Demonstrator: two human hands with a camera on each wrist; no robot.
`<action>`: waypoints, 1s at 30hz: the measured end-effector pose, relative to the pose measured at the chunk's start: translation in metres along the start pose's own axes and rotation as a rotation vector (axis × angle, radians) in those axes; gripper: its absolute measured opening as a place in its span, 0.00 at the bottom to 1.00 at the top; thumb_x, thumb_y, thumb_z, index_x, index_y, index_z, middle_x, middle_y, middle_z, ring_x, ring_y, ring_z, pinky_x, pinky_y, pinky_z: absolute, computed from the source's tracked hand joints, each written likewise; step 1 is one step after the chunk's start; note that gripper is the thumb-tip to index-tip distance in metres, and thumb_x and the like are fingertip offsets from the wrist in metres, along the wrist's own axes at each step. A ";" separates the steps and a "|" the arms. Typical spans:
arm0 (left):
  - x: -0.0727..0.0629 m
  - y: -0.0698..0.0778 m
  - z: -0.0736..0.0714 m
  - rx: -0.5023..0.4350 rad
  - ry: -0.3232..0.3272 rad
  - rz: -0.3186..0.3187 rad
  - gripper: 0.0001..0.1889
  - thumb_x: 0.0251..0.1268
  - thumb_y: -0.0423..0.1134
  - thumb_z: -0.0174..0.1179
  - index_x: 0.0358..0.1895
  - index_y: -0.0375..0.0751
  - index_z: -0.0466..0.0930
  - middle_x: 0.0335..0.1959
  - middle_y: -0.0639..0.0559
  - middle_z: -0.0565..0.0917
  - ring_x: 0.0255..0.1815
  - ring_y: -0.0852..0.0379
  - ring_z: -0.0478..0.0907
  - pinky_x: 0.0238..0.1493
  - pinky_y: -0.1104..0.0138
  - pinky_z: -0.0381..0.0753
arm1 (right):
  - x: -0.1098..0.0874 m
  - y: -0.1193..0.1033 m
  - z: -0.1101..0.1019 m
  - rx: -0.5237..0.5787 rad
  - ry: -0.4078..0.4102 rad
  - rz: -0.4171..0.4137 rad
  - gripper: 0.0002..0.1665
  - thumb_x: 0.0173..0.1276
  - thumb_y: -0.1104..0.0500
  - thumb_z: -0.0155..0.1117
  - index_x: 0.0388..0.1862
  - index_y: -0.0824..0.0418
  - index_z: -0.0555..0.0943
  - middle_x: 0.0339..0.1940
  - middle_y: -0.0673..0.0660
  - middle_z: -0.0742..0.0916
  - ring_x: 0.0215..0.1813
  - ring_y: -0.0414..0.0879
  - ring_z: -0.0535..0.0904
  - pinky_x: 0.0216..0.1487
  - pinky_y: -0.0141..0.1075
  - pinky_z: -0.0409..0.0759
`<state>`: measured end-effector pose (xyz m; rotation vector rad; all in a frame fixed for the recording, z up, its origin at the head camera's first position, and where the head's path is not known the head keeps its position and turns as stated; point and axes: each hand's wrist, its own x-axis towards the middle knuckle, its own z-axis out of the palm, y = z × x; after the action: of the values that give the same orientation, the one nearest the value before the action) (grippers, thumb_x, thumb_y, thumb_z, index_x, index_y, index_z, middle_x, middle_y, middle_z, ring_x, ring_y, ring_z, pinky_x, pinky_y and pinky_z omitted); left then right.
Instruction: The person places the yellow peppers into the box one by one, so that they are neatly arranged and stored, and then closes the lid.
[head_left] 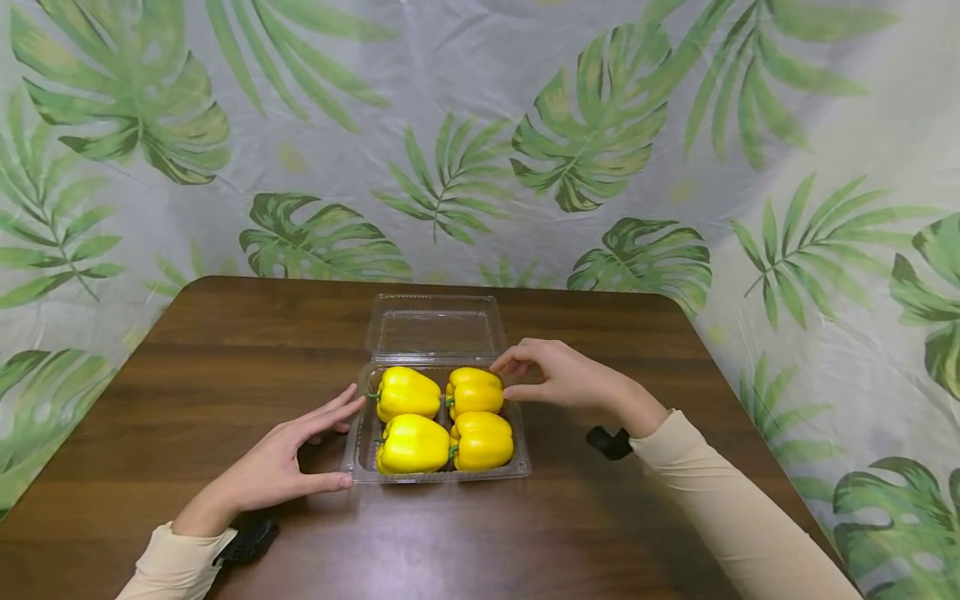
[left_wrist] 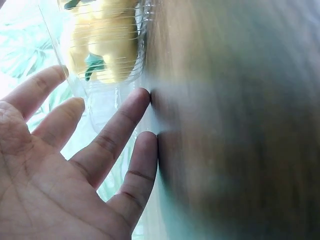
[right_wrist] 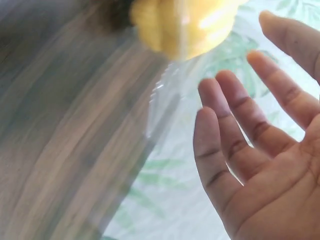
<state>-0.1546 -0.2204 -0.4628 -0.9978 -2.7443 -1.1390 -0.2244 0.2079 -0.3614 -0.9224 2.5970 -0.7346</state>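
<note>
A clear plastic clamshell container (head_left: 442, 478) lies on the table with its lid (head_left: 438, 329) folded back, away from me. Several yellow bell peppers sit inside in two rows. They include the back left pepper (head_left: 407, 394), the back right pepper (head_left: 477, 391) and the front right pepper (head_left: 482, 442), with green stems to the left. My left hand (head_left: 281, 458) spreads along the container's left side, thumb near the front corner and index fingertip at the wall. Relaxed fingers of my right hand (head_left: 562, 375) are at the right rim, close beside the back right pepper, holding nothing.
The dark brown wooden table (head_left: 247, 367) has rounded far corners. Behind it hangs a pale cloth (head_left: 465, 75) printed with green leaves. Dark wrist devices show under both cuffs, one being the right wrist device (head_left: 609, 443).
</note>
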 end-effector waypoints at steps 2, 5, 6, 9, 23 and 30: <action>0.001 -0.001 0.000 0.002 -0.005 0.001 0.49 0.62 0.55 0.79 0.84 0.52 0.65 0.88 0.48 0.61 0.62 0.65 0.84 0.57 0.60 0.84 | 0.000 0.009 0.001 -0.018 0.027 -0.004 0.24 0.76 0.52 0.73 0.68 0.55 0.84 0.60 0.58 0.86 0.62 0.55 0.83 0.65 0.56 0.82; 0.002 -0.001 0.000 -0.001 -0.013 0.003 0.49 0.62 0.54 0.79 0.84 0.52 0.65 0.88 0.47 0.61 0.62 0.65 0.83 0.57 0.60 0.84 | 0.000 0.020 0.002 -0.029 0.069 0.011 0.25 0.76 0.52 0.73 0.68 0.56 0.84 0.59 0.58 0.86 0.61 0.54 0.83 0.64 0.55 0.83; 0.002 -0.002 -0.001 -0.001 -0.015 0.006 0.49 0.62 0.54 0.79 0.84 0.52 0.65 0.88 0.46 0.61 0.62 0.65 0.84 0.57 0.61 0.84 | 0.000 0.024 0.002 -0.024 0.081 0.021 0.25 0.76 0.51 0.72 0.68 0.56 0.83 0.59 0.57 0.86 0.61 0.53 0.83 0.63 0.55 0.83; 0.005 -0.002 -0.005 -0.013 -0.017 0.014 0.48 0.62 0.52 0.79 0.84 0.50 0.66 0.87 0.44 0.64 0.62 0.62 0.85 0.56 0.61 0.84 | 0.000 0.036 0.003 0.012 0.116 0.060 0.27 0.78 0.50 0.71 0.72 0.56 0.81 0.59 0.57 0.86 0.59 0.52 0.82 0.62 0.54 0.83; 0.053 -0.017 -0.021 -0.114 -0.010 -0.094 0.39 0.76 0.42 0.69 0.84 0.38 0.63 0.64 0.39 0.87 0.49 0.57 0.91 0.46 0.67 0.87 | 0.016 0.069 0.028 0.158 0.173 0.123 0.35 0.81 0.49 0.66 0.80 0.62 0.73 0.57 0.58 0.88 0.54 0.49 0.84 0.56 0.43 0.81; 0.078 -0.034 -0.022 -0.269 -0.062 -0.184 0.44 0.79 0.40 0.64 0.88 0.34 0.47 0.60 0.33 0.87 0.40 0.55 0.89 0.38 0.65 0.85 | 0.023 0.075 0.038 0.179 0.191 0.134 0.41 0.81 0.48 0.65 0.84 0.65 0.66 0.58 0.59 0.89 0.54 0.50 0.85 0.53 0.40 0.81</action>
<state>-0.2405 -0.2091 -0.4494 -0.8247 -2.8334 -1.5652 -0.2634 0.2295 -0.4361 -0.6467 2.6674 -1.0427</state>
